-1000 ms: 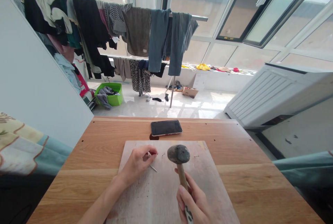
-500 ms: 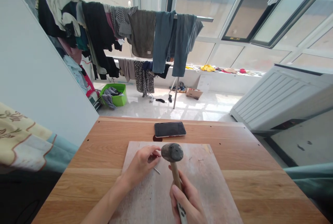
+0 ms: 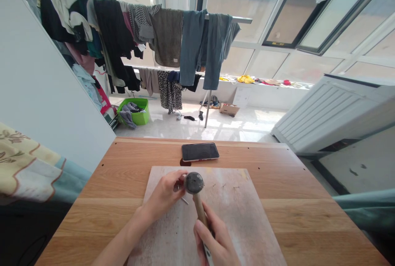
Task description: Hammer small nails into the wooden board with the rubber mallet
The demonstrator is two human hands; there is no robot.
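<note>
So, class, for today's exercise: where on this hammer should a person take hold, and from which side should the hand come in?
Grip the wooden handle of the hammer below its rounded head, coming from the near side. The handle slants back toward the person with the head up and away, so the shaft is easiest to reach there. The right hand wraps it that way.

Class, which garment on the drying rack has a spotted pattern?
The black-and-white spotted garment hanging from the lower rail; the striped garment higher up has stripes, not spots.
</note>
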